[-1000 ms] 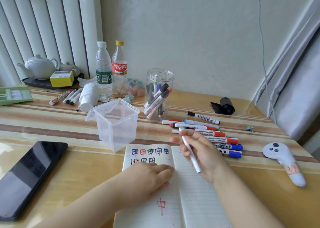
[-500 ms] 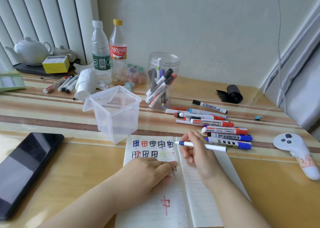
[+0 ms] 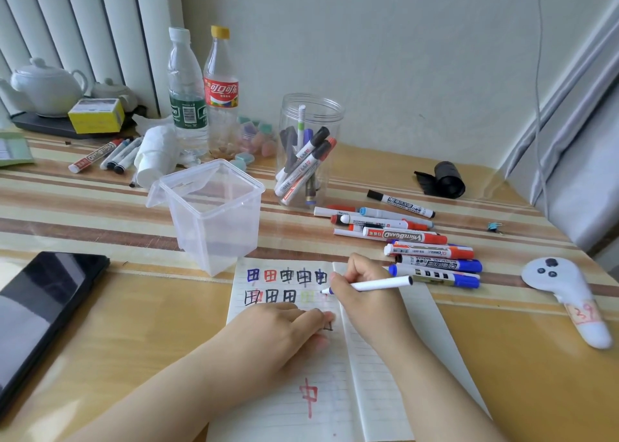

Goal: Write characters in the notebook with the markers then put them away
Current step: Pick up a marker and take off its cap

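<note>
- Head view, the only one: we look down on a striped surface (image 3: 100, 213) with an open notebook (image 3: 395, 358) lying near its front edge
- Our right hand (image 3: 363, 294) is curled round a slim white marker (image 3: 378, 284), pinching it near the tip; the blue nib sits at the end of the second row of characters on the left page, though we cannot tell whether it touches the paper
- Our left hand (image 3: 284, 327) rests flat on the left page, fingers relaxed and holding nothing, pinning the paper just below the written rows
- Two rows of small square characters in blue, red, black and faint green run across the page top; a larger red character sits lower down
- A loose group of markers (image 3: 422, 240) lies on the surface just beyond the right page, and a clear round jar (image 3: 310, 150) behind them holds more
- An open square plastic tub (image 3: 214, 213) stands just behind the notebook's left corner; a dark phone (image 3: 40, 307) lies far left
- We judge the step to be writing the next character in the second row; to do it well, we would keep the left hand pressing the page still, start right beside the pale green character, match its size, and lift cleanly between strokes so wet ink does not smear under the palm
</note>
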Demonstrator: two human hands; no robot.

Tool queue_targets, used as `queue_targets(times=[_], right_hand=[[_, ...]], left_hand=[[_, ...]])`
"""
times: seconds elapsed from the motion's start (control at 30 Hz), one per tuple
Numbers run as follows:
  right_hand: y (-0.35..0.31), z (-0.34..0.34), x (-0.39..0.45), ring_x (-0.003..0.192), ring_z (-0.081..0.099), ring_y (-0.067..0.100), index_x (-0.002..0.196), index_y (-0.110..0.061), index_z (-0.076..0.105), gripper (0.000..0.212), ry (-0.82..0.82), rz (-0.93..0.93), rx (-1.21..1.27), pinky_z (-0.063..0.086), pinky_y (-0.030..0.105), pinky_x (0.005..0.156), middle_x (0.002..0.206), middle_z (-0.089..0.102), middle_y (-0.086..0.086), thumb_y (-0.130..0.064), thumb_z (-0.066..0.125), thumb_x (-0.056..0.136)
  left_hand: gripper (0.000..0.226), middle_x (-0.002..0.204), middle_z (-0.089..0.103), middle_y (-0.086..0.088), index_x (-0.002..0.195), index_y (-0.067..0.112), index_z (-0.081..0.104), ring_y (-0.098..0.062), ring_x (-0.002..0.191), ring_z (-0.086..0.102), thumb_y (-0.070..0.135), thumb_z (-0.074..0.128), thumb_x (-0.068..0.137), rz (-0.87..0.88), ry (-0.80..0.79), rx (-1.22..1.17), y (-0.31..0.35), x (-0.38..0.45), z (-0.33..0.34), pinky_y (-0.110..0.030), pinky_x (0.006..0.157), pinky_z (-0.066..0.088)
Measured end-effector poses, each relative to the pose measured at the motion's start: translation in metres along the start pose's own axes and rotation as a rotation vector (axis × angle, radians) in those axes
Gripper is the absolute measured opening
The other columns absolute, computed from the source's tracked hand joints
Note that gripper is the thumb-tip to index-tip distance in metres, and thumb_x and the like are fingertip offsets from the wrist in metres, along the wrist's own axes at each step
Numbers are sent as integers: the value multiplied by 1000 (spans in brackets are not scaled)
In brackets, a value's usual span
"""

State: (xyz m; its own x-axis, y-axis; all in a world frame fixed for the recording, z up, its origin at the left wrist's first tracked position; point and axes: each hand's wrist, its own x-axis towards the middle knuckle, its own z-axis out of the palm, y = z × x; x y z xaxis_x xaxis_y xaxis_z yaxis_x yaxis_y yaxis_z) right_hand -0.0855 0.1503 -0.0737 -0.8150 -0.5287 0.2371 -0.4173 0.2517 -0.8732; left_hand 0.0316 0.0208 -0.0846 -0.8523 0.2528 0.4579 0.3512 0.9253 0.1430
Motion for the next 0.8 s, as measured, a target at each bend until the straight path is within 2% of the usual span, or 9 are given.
queue_targets(times=[0.17, 0.27, 0.3, 0.47, 0.63, 0.8], right_hand=[[1, 0, 1, 52, 34, 10, 57, -13, 33, 40, -13, 9, -5, 27, 21, 47, 53, 36, 2, -6, 61, 84], [1, -1, 0, 43, 32, 4, 55, -13, 32, 39, -36, 34, 1, 26, 16, 44, 47, 33, -3, -1, 59, 82], [1, -1, 0, 40, 32, 4, 55, -14, 32, 40, -41, 44, 5, 25, 15, 42, 44, 31, -9, 0, 58, 81], [3, -1, 0, 44, 29, 5, 55, -15, 31, 42, 25, 0, 20, 24, 14, 44, 44, 31, -10, -2, 59, 83], [1, 0, -1, 49, 27, 7, 57, -15, 31, 40, 7, 0, -3, 24, 20, 46, 50, 31, -3, -4, 59, 84], [3, -4, -1, 47, 26, 6, 54, -15, 29, 41, 57, 5, -24, 23, 20, 45, 46, 29, -8, 3, 56, 78]], left_hand=[[39, 65, 57, 12, 105, 18, 64, -7, 59, 53, 35, 30, 97, -15, 2, -22, 1, 0, -1, -16, 51, 40], [42, 64, 56, 12, 104, 17, 63, -6, 59, 51, 36, 26, 98, -16, 3, -27, 1, 0, -1, -15, 52, 36], [41, 64, 55, 12, 104, 17, 63, -6, 58, 51, 35, 26, 98, -15, 1, -30, 1, 0, -1, -16, 51, 37], [32, 65, 57, 11, 104, 16, 63, -7, 60, 53, 32, 37, 93, -21, -6, -48, 0, 0, -1, -17, 52, 41], [39, 66, 58, 8, 109, 16, 61, -9, 61, 54, 35, 29, 97, -36, -13, -64, 0, -1, 1, -22, 51, 45], [35, 70, 62, 6, 112, 17, 58, -12, 65, 58, 35, 33, 96, -54, -28, -95, -1, -2, 4, -25, 50, 48]])
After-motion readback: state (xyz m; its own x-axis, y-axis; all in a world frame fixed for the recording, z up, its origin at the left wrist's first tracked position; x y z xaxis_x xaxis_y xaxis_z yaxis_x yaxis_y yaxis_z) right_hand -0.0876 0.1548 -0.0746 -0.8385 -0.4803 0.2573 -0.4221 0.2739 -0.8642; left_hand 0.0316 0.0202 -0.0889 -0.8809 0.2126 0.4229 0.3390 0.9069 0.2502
